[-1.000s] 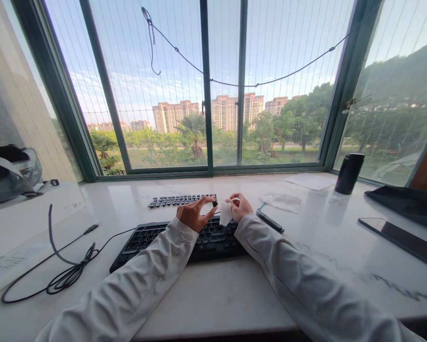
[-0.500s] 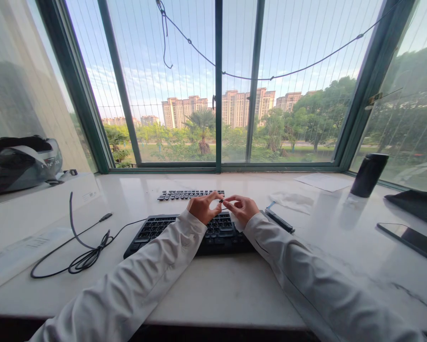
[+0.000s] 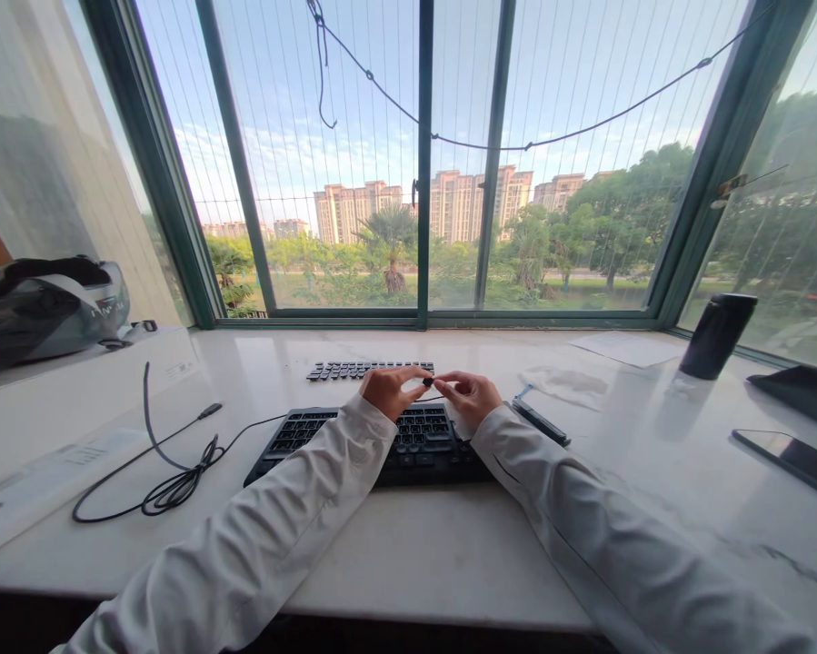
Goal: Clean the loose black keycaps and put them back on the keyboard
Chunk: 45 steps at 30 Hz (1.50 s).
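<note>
My left hand [image 3: 387, 391] is closed, its thumb and index finger pinching a small black keycap [image 3: 428, 381] above the keyboard. Close beside it, my right hand [image 3: 473, 398] has its fingertips pinched together at the keycap's right side. Under the right palm shows a bit of white tissue [image 3: 460, 427], apparently held by the curled fingers. The black keyboard [image 3: 422, 460] lies flat below both hands, partly covered by them and the left sleeve. Behind it, loose keycaps [image 3: 353, 371] stand in rows on the white marble top.
Left of the keyboard lie a coiled black cable [image 3: 176, 488] and a white power strip [image 3: 46, 481]. On the right are a slim black tool [image 3: 541, 422], a crumpled white sheet [image 3: 564, 386], a paper [image 3: 626, 348], a black can [image 3: 718, 336] and a phone [image 3: 793, 459].
The keycap shows more plainly between my left fingertips, and my right fingertips have shifted slightly. The whole view has moved a little.
</note>
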Tool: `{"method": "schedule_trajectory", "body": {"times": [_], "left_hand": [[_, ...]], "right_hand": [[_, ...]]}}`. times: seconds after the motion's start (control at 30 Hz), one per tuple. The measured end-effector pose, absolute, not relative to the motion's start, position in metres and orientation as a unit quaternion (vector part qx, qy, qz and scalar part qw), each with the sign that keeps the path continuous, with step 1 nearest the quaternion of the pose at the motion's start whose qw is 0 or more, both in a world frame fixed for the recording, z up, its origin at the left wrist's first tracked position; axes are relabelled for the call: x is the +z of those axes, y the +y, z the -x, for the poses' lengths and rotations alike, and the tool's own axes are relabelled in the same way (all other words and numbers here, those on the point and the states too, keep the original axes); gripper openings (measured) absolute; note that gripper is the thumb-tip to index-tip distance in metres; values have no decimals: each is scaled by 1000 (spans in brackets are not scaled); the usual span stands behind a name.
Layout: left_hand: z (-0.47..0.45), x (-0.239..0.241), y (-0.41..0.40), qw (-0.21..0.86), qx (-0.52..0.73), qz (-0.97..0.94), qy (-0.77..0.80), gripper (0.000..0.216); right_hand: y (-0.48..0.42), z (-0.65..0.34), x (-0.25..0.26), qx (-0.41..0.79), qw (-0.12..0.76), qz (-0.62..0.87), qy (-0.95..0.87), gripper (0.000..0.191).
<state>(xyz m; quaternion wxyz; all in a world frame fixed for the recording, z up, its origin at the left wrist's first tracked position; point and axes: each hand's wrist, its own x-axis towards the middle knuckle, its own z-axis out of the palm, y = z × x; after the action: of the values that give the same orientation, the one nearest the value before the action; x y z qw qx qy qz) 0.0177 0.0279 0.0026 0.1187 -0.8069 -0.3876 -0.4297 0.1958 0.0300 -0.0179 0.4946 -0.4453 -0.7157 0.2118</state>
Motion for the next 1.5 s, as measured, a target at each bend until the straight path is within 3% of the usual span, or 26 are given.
{"method": "schedule_trajectory", "body": {"times": [0.4,0.87,1.13,1.5], "left_hand": [[-14,-2,30,97,-422,820,-375,34],[-14,-1,29,112,-425,821,-365,32],[-15,-2,29,145,-427,816,-363,29],[-13,-3,28,153,-444,798,-376,32]], "right_hand": [[32,-195,-20,225,477,450,-720,46],[36,-193,-21,356,490,383,-698,49],[36,-196,-17,376,526,393,-654,49],[35,-196,-18,370,507,387,-675,47]]}}
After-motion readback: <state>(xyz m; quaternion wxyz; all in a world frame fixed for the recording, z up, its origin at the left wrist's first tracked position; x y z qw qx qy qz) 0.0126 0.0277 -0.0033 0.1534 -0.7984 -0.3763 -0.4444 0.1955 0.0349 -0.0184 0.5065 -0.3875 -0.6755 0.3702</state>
